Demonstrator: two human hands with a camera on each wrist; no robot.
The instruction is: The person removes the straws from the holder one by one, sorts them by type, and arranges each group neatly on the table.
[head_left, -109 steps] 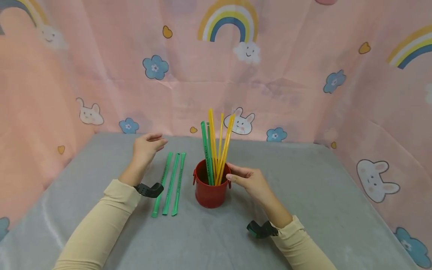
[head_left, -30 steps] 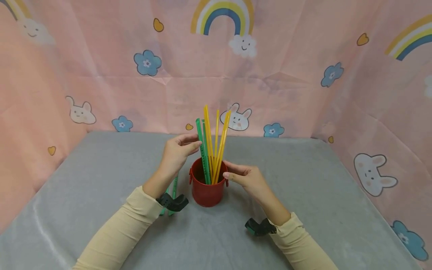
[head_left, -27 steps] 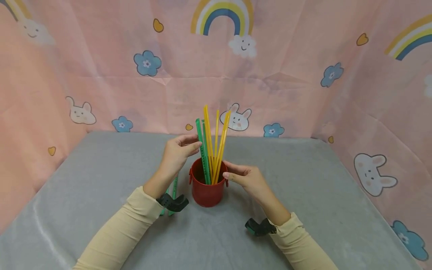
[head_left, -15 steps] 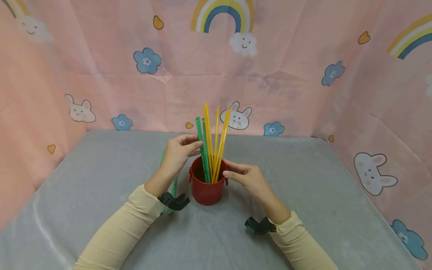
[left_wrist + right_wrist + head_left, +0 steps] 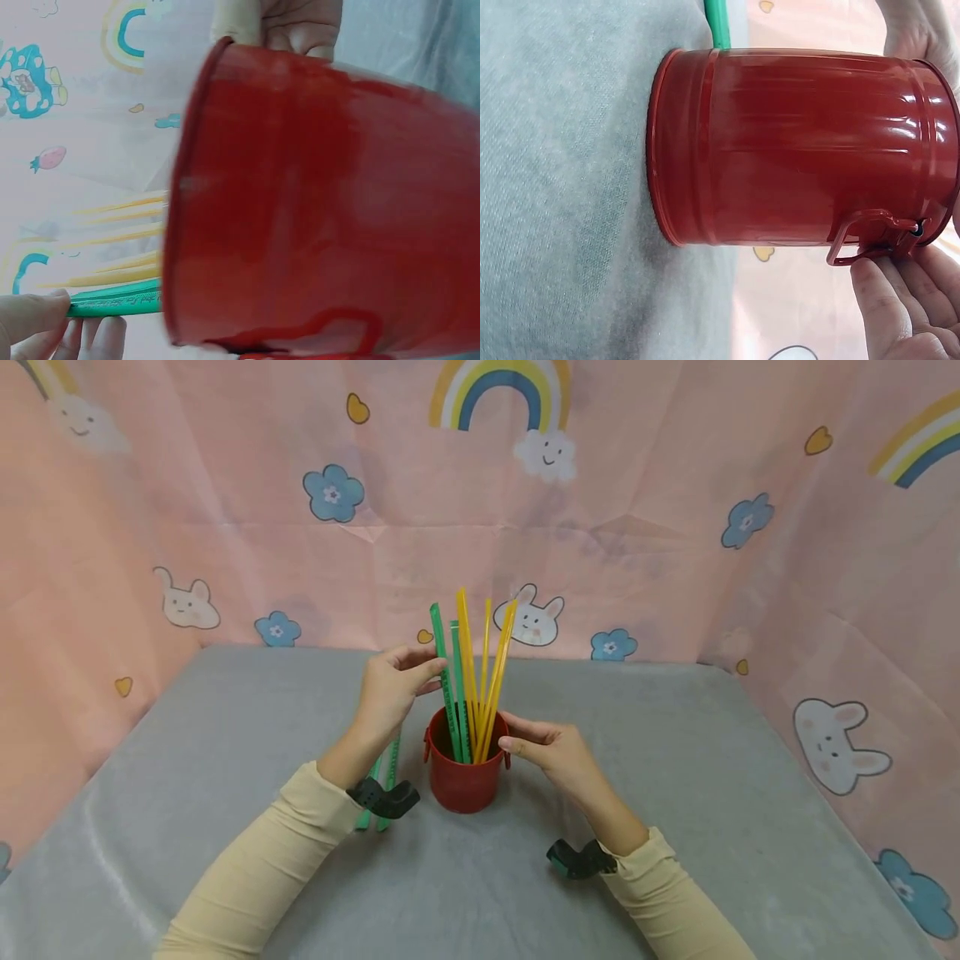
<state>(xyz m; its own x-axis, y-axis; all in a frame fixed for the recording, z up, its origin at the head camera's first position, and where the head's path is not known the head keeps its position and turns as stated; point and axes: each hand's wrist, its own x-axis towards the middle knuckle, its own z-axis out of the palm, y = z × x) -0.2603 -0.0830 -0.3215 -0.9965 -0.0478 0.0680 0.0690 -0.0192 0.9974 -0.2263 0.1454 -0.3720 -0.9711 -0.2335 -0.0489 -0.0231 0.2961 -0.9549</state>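
Observation:
My left hand (image 5: 392, 689) pinches a green straw (image 5: 449, 706) between thumb and fingers. The straw's lower end is inside a red bucket (image 5: 463, 789), and it leans left. Beside it in the bucket stand another green straw (image 5: 458, 668) and several yellow straws (image 5: 466, 652). With thumb and fingers, my right hand (image 5: 551, 752) holds the bucket's rim at the right side. In the right wrist view the right hand's fingers lie by the bucket's small side handle (image 5: 844, 240). The left wrist view shows the thumb and fingertips on the green straw (image 5: 112, 301).
Green straws (image 5: 392, 777) lie on the grey cloth-covered table (image 5: 712, 810) left of the bucket, partly hidden by my left forearm. A pink printed curtain (image 5: 420, 543) stands behind and at both sides.
My left hand has come from the table's left to the bucket and taken hold of a green straw. In the last half second that straw has risen a little and tilted left. The right hand stays put.

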